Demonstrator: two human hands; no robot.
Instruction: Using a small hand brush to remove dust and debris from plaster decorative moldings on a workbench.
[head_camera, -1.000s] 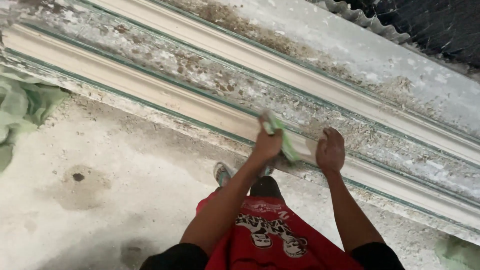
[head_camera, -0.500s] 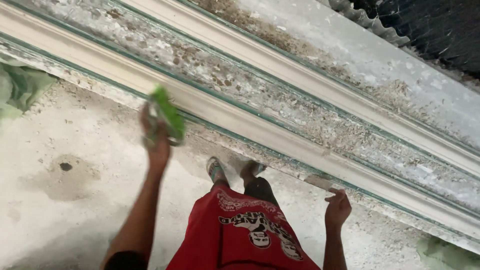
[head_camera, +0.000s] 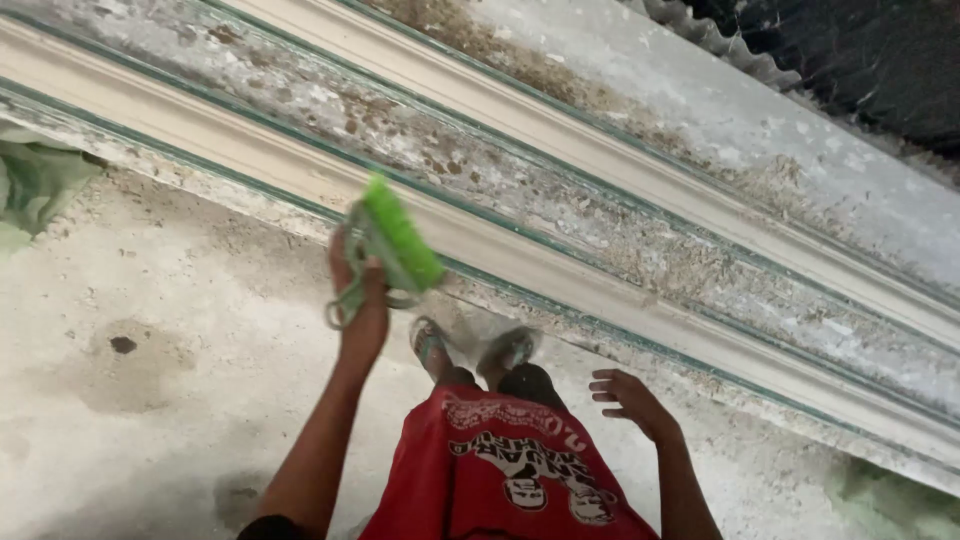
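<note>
my left hand (head_camera: 360, 300) clenched on green brush (head_camera: 400, 232), held up near the moulded ledge (head_camera: 560, 250) | brush looks light, stiff plastic, grip at handle loop | right hand (head_camera: 630, 400) empty, fingers spread

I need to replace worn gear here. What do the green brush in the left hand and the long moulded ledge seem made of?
Bright green hand brush: likely plastic, given its uniform glossy colour. Long white moulded ledge: probably painted plaster or cement; matte, flaking, with brown grime.
</note>
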